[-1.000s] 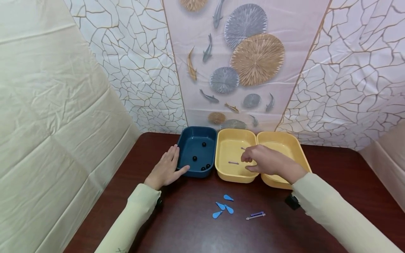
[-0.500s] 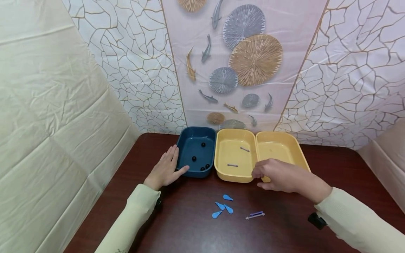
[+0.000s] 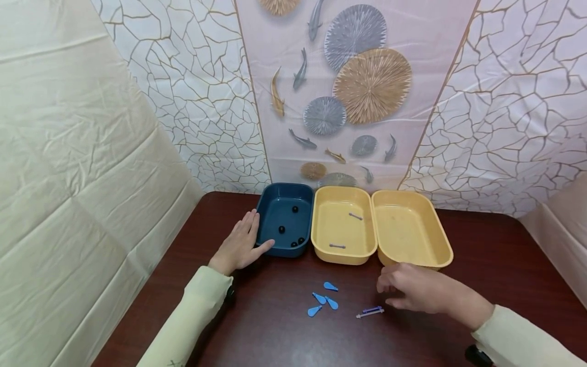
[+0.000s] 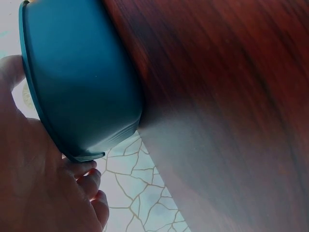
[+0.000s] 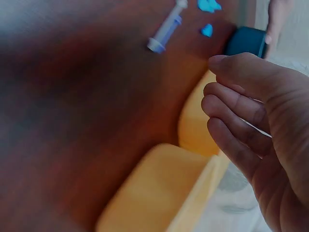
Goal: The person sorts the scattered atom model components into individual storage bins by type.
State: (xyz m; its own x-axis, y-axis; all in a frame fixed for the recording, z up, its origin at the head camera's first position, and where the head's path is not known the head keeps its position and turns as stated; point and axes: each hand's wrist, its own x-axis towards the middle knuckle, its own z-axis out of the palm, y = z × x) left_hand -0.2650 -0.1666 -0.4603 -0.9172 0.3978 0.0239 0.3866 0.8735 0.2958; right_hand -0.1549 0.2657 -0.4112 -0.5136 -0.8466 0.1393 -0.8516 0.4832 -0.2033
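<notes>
My left hand (image 3: 238, 243) rests with straight fingers along the left rim of the dark blue tray (image 3: 263, 196), its thumb over the near left corner. Several black balls (image 3: 282, 230) lie in that tray. My right hand (image 3: 419, 289) hovers over the table in front of the right yellow tray (image 3: 447, 255), fingers loosely bent and holding nothing in the right wrist view. Just left of its fingertips lie two thin rods side by side, a purple rod (image 3: 372, 309) and a pale greyish rod (image 3: 369, 314), both with widened ends.
The middle yellow tray (image 3: 319, 250) holds two small purplish rods (image 3: 337, 246), one near its front and one farther back. Several blue teardrop-shaped pieces (image 3: 331, 303) lie on the dark wooden table (image 3: 275, 336). A patterned cloth (image 3: 220, 117) hangs behind the trays.
My right hand has moved from over the middle yellow tray toward me, down to near the loose rods. The front rod in that tray has shifted toward its near wall. My left hand stays put.
</notes>
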